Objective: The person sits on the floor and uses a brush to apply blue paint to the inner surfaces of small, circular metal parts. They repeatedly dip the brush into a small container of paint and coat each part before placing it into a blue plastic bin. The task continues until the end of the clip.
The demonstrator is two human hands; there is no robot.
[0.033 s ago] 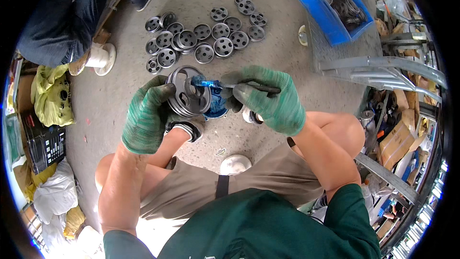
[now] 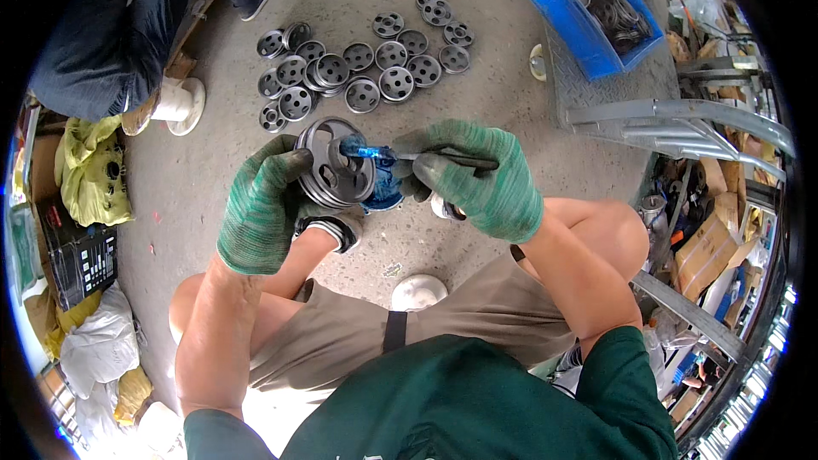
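Observation:
In my left hand, wearing a green glove with dark fingertips, is a stack of grey metal wheels with round holes. The stack is tilted, its pierced face toward my right. My right hand, gloved the same way, grips the thin handle of a brush whose front part is wet with blue paint. Its tip is at the hub of the nearest wheel; contact is hard to make out. Just below the brush is a blue-smeared container, partly hidden by the wheels and my right fingers.
Many similar wheels lie in groups on the concrete floor ahead. At the right, a blue crate of metal parts rests on a grey platform beside metal rails. Another person's leg is at the left, near a yellow-green sack.

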